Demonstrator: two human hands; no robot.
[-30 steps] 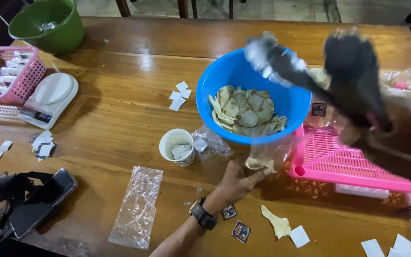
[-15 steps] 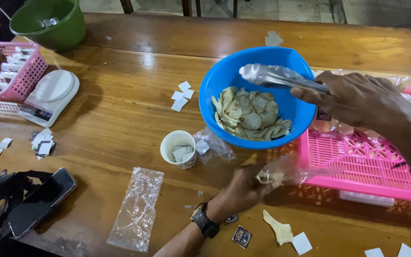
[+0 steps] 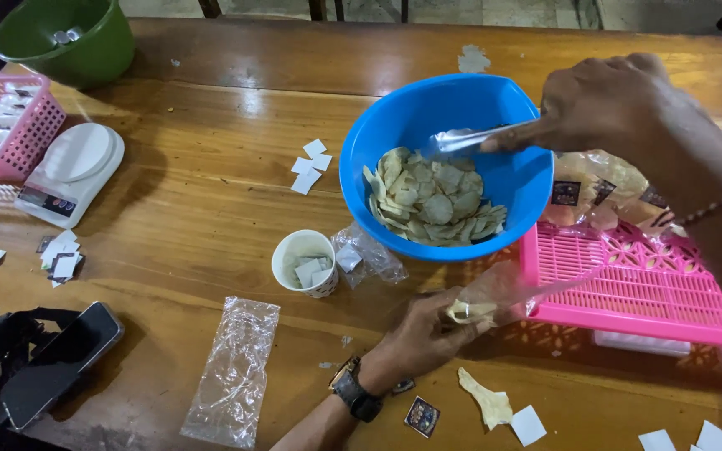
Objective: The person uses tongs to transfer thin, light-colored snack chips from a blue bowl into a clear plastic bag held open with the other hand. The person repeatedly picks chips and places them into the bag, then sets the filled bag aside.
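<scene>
- Head view, right side of frame: right hand [image 3: 612,104] is clenched on metal tongs [image 3: 470,139], whose tips reach into the blue bowl [image 3: 394,125] above the pale chips [image 3: 432,196].
- Lower centre: left hand [image 3: 428,330], with a wristwatch [image 3: 354,391], pinches a clear plastic bag [image 3: 503,288] holding a chip, just beside the pink basket [image 3: 628,284].
- Left half of the counter [image 3: 194,192]: paper cup [image 3: 304,263], flat empty bag [image 3: 231,372], white scale [image 3: 73,171], phone [image 3: 56,363], green bowl [image 3: 64,33] at upper left.

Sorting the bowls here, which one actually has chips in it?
The blue bowl by the right hand; the green bowl at the far left corner holds none.
</scene>
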